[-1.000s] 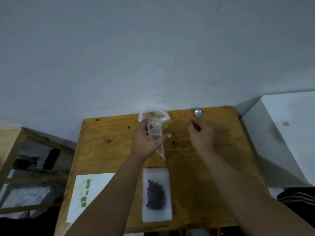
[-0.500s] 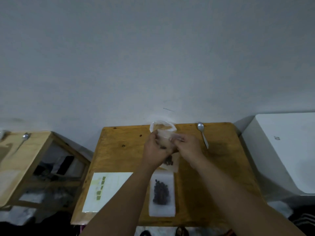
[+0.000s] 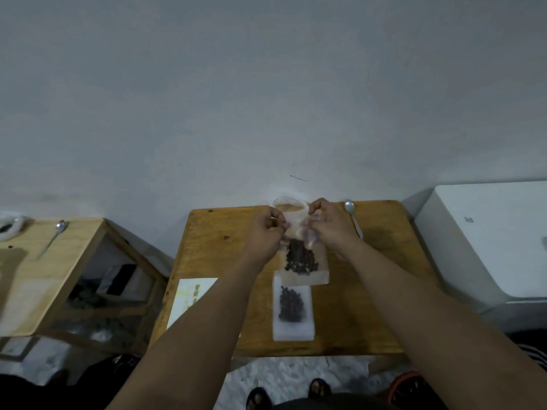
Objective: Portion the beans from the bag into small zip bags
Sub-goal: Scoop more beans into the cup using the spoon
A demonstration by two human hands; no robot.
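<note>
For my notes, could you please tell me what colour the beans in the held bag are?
The beans in the bag look dark, nearly black; head view.

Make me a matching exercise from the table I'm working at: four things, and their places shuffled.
Things: 1 spoon; 2 farther zip bag; 3 nearer zip bag; 4 paper sheet.
Places: A near-left part of the table; B pinched by left hand and right hand; C far edge, right of the hands; D lying flat, near edge.
Pairs: 1-C; 2-B; 3-D; 4-A.
</note>
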